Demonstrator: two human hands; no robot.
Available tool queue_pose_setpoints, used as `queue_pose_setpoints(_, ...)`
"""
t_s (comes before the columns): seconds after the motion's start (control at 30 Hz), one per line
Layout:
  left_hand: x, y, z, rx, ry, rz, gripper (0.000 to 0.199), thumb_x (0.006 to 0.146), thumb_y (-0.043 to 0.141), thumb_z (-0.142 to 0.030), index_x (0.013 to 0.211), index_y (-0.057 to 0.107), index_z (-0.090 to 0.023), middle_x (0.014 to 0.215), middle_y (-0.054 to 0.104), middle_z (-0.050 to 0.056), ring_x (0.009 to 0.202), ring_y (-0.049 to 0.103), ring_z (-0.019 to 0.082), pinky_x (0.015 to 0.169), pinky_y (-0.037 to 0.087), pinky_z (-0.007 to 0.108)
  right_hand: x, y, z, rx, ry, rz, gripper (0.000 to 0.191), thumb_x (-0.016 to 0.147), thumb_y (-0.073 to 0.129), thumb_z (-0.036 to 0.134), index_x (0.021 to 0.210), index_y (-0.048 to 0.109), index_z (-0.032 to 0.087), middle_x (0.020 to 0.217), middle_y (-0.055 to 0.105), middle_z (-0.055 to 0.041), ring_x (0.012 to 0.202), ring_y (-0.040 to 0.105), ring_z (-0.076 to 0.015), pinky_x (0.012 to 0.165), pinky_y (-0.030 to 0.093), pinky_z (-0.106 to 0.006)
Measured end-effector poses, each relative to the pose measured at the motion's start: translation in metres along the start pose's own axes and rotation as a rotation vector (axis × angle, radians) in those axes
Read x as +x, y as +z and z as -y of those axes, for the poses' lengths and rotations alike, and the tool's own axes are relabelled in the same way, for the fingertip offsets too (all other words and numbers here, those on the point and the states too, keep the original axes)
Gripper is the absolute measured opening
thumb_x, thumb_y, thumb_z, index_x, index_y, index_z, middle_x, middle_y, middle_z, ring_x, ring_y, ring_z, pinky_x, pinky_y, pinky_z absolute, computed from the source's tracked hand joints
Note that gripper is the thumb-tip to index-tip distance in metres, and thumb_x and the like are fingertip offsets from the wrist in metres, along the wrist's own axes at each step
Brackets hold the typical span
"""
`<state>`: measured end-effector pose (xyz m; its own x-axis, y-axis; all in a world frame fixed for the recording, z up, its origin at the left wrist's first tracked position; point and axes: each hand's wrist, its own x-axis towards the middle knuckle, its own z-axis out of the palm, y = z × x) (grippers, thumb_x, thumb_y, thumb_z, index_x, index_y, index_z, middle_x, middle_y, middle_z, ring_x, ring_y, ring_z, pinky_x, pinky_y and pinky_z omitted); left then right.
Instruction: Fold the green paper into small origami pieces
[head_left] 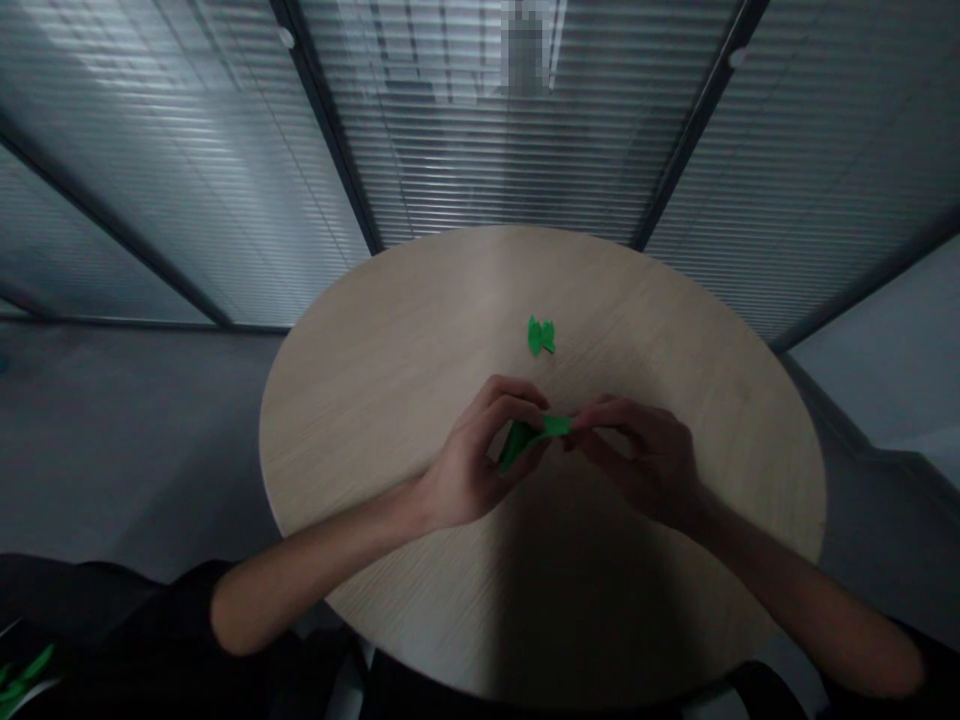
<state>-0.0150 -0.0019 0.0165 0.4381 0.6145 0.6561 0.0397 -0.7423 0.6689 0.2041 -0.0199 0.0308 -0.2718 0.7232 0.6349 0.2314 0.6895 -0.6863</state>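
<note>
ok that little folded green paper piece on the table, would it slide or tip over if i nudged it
The folded green paper piece looks very light for its size, so a nudge would probably skid it across the smooth wooden tabletop. Its uneven flaps suggest it would likely flip rather than roll. Being thin creased sheet, it would probably crush under a firm pinch.

Nothing can be read from where I stand: no words, numbers, labels or brand marks. The only candidate is a pixelated patch high on the blinded glass wall, and it is blurred past reading.
</note>
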Motion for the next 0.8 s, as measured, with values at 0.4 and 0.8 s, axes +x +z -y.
queue_pose_setpoints(0.4, -0.0027, 0.0036, 0.0039, -0.172, -0.083, -0.018, 0.014, 0.093, 0.072, -0.014, 0.103, 0.063, -0.020, 0.104, 0.067, 0.009, 0.089, 0.069, 0.017, 0.073, 0.056, 0.028, -0.0003, 0.0017, -0.0018, -0.030, -0.052, 0.011, 0.016, 0.091, 0.073, 0.010, 0.100, 0.071, 0.024, 0.090, 0.077, 0.0005, 0.079, 0.074, -0.0118, 0.070, 0.059, -0.021)
queue_pose_setpoints(0.8, -0.0035, 0.0080, 0.0033, -0.209, -0.131, -0.063, 0.018, 0.088, 0.077, -0.010, 0.096, 0.063, -0.019, 0.101, 0.068, 0.005, 0.086, 0.066, 0.013, 0.073, 0.053, 0.025, 0.0012, 0.0016, 0.0008, -0.086, -0.053, 0.034, 0.013, 0.090, 0.075, 0.011, 0.097, 0.072, 0.021, 0.089, 0.075, -0.0011, 0.078, 0.073, -0.0118, 0.071, 0.059, -0.021)
